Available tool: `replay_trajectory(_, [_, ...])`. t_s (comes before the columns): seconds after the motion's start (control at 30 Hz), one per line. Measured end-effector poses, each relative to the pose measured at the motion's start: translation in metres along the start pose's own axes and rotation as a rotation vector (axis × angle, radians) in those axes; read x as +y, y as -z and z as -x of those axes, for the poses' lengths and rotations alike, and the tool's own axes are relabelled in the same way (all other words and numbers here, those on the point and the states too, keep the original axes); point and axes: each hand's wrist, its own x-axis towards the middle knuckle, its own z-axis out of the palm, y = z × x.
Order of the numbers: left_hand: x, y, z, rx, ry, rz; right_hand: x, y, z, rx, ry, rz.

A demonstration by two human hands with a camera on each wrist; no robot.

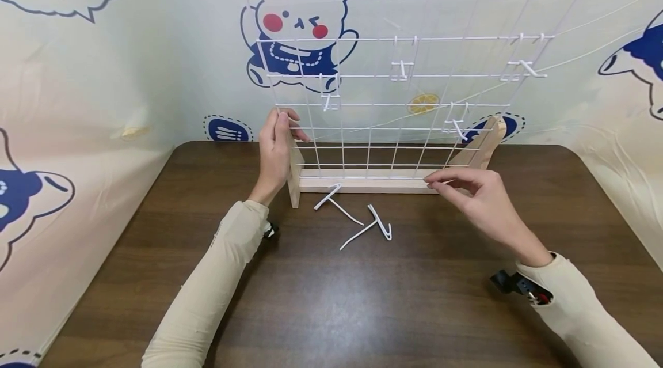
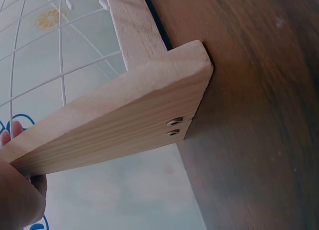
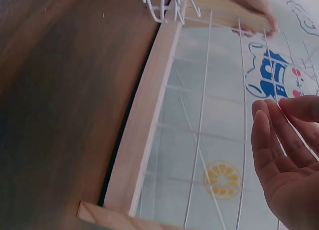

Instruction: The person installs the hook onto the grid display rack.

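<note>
Left of the middle, the left hand [image 1: 277, 140] held the left wooden leg [image 2: 119, 110] of the wire rack [image 1: 380, 105], with its thumb on one side and its fingers bent around to the other. The rack stood at the top middle of the frame, on the brown table [image 1: 311, 310]. If that hand pulled hard, I think the rack could tip, and its hooks might slip off. The first hanging hook [image 1: 328, 96] was just above and right of that hand. Below it, near the middle of the frame, one loose hook [image 1: 327, 197] lay on the table, with another loose hook [image 1: 380, 222] close by on its right. A sleeve might knock these two away if an arm swept across. Farther right, three more hooks hung on the wires, up to the upper right. Right of the middle, the right hand [image 1: 473, 195] was loosely bent, with its fingertips close together and nothing to be seen in them. I could not tell if they touched a wire. If they bumped the wires, the rack might shake. The right wooden leg [image 1: 484, 143] stood just behind that hand.
</note>
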Motion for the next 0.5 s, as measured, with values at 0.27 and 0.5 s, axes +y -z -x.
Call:
replay_trajectory(0.27, [-0.001, -0.001, 0.000, 0.006, -0.005, 0.011, -0.002, -0.015, -0.003, -0.053, 0.068, 0.031])
replay_trajectory(0.5, [-0.002, 0.000, 0.000, 0.010, -0.012, 0.013, -0.006, -0.028, -0.008, -0.092, 0.137, 0.037])
